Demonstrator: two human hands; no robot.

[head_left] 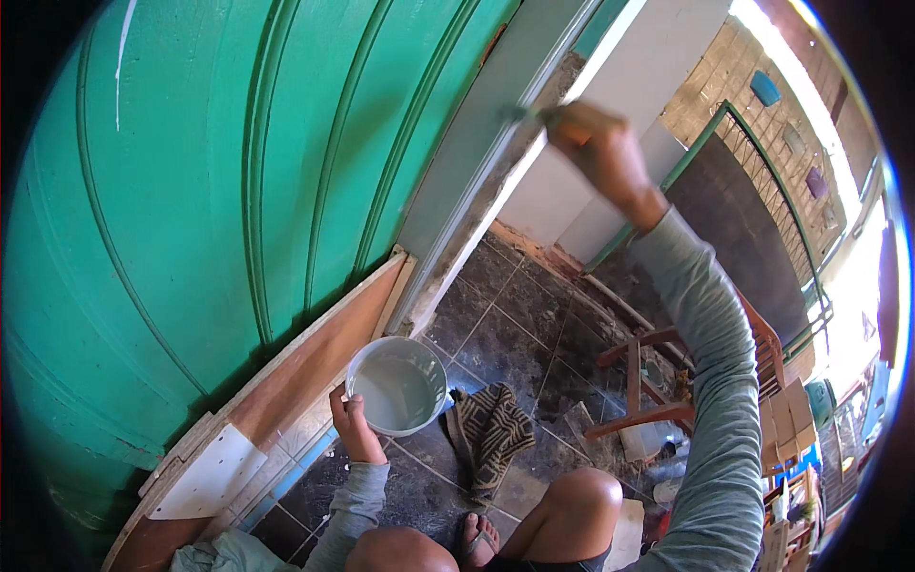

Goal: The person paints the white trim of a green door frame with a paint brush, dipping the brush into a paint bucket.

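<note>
My left hand [355, 427] grips the rim of a round, whitish plastic tub [426, 405], its thumb at the edge. Pale grey paint [383, 393] lies in the bottom of the tub and streaks its inner wall. Up at the grey door frame [456, 170], my right hand [605, 157] is closed around a paintbrush [570, 131] with an orange handle. Motion blurs both hand and brush, and the bristle end is close to the frame's surface; I cannot tell whether it touches. Beside the frame stands a green grooved door [200, 181].
A dark patterned cloth [489, 431] lies on the dirty tiled floor [505, 334] by the tub. To the right are a wooden chair [637, 381], a cardboard box [786, 424] and a green metal-framed panel [724, 238]. A wooden board [315, 343] runs along the door's foot.
</note>
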